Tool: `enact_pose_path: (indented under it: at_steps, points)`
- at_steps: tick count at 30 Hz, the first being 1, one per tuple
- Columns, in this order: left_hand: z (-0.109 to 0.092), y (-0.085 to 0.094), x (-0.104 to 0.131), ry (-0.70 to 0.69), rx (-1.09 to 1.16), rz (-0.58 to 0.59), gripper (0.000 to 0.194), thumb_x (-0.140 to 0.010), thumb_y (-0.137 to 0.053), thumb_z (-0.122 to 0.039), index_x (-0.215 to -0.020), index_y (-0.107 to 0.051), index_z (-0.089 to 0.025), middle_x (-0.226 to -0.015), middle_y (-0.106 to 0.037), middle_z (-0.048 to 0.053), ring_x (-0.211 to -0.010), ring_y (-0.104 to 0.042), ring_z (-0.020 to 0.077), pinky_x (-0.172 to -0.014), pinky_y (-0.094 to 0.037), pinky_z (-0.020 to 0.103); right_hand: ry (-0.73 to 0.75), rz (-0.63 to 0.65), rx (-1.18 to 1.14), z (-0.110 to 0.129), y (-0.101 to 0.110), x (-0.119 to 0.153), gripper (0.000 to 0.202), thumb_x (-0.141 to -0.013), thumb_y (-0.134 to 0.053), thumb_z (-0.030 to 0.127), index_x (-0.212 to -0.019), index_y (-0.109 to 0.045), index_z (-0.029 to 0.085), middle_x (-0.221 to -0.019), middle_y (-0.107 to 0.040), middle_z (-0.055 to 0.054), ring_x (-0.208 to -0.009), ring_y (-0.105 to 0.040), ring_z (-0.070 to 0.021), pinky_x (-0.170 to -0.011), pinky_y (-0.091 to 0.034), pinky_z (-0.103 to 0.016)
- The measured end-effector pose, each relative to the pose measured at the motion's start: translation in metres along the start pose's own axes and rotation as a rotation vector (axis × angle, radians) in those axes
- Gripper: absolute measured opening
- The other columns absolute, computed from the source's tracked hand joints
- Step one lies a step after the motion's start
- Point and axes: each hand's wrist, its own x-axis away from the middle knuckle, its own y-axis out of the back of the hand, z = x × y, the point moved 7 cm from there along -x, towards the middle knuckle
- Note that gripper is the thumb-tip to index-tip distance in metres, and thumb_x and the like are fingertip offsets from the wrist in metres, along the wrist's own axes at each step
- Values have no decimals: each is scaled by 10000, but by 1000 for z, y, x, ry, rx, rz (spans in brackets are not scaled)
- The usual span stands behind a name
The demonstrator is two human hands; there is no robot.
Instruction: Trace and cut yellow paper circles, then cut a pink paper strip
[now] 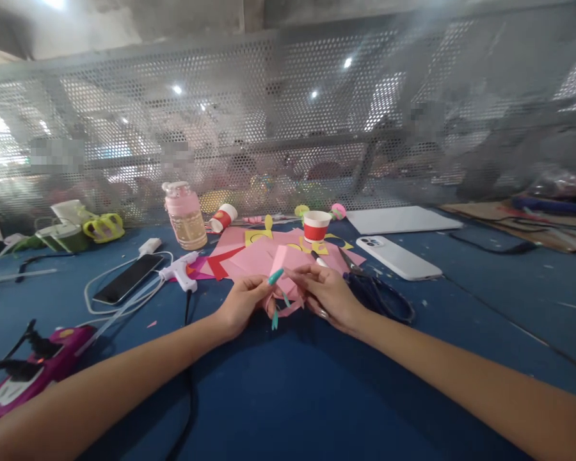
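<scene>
Between my two hands is a folded pink paper piece [287, 307] with strips and a loop at its lower edge. My left hand [246, 304] pinches its left side, a long teal thumbnail lying over the paper. My right hand [333, 296] has its fingers closed on the right side. Just behind lie pink paper sheets [254, 257] with yellow cut-outs [258, 237] and a red piece [217, 264]. A red and white paper cup [315, 226] stands upright on the sheets. Scissors with dark handles [381, 298] lie right of my right hand.
Left are a white glue gun [181, 271], a black phone [128, 279], cables and a magenta power strip [38, 368]. Behind stand a pink-topped bottle [185, 216] and a tipped cup [223, 218]. Right are a white phone [398, 258] and a white board [403, 219]. A perforated metal screen [269, 128] spans the back.
</scene>
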Motion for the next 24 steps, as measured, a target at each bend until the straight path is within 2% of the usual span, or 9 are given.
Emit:
enact_pose_path:
  at_steps: [5,9,12,14,18,24]
  points:
    - [3,-3,0,46,-103,29,475,-546,-719,-573,-591,-624,-109,-398,-565,0,-381,-495,83,-466,-376,206,89,33,89,8,-6,6,368,-549,-758,451,-681,-587,153,-440,-540,57,-250,-402,-55,-222,-272,-173]
    - [4,-1,0,60,-146,-1,499,-526,-711,-601,-557,-618,-112,-373,-548,-3,-390,-502,83,-485,-374,205,189,90,154,16,-11,13,314,-640,-694,456,-708,-609,162,-544,-582,24,-371,-502,-79,-337,-419,-209]
    - [4,-1,0,70,-153,-6,507,-495,-717,-612,-526,-602,-119,-381,-552,-7,-373,-491,75,-465,-364,201,195,167,73,16,-15,15,294,-678,-658,458,-707,-601,171,-601,-589,12,-474,-550,-96,-429,-467,-223]
    - [5,-3,0,84,-175,5,511,-480,-720,-616,-516,-597,-121,-390,-561,-6,-357,-477,67,-447,-356,199,149,198,-8,12,-16,14,337,-678,-634,507,-684,-579,175,-586,-578,13,-490,-554,-106,-432,-465,-227]
    - [7,-7,2,93,-254,40,509,-477,-718,-614,-533,-606,-120,-401,-558,-10,-364,-479,70,-444,-367,203,106,121,3,9,-13,12,422,-621,-640,592,-640,-505,192,-512,-521,44,-407,-501,-98,-355,-416,-219]
    - [-2,-12,5,-40,-297,68,418,-577,-708,-539,-596,-615,-133,-491,-569,-15,-458,-515,99,-493,-418,228,267,-47,266,23,-6,19,375,-601,-714,484,-567,-489,186,-480,-504,54,-406,-478,-83,-395,-413,-216]
